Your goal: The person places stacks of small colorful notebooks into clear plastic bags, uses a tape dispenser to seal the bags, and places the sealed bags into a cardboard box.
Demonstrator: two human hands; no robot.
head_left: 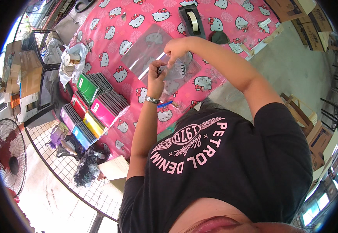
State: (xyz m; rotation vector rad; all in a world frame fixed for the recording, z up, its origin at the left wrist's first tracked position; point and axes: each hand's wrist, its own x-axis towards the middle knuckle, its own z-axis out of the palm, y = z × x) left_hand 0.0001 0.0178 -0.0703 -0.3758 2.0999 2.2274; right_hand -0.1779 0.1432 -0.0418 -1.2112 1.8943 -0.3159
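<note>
Both of my hands are together over the table, fingertips almost meeting. My left hand (156,75), with a metal watch at the wrist, is closed in a pinch at the edge of a small clear plastic bag (173,72). A small dark bit shows between its fingers, too small to name. Reaching across from the right, my right hand (176,49) is closed, its fingers pinching at the same bag's edge. A black-and-white striped piece (183,70) shows at the bag. Beneath the hands lie larger clear plastic sleeves (140,52). A blue pen (165,104) rests by my left wrist.
A pink cat-print cloth (116,39) covers the table. Stacked spiral notebooks (106,108) stand at its left side, near a white plastic bag (75,58). A tape dispenser (192,21) sits at the far side. Cardboard boxes (289,9) are at right, a fan (11,159) at left.
</note>
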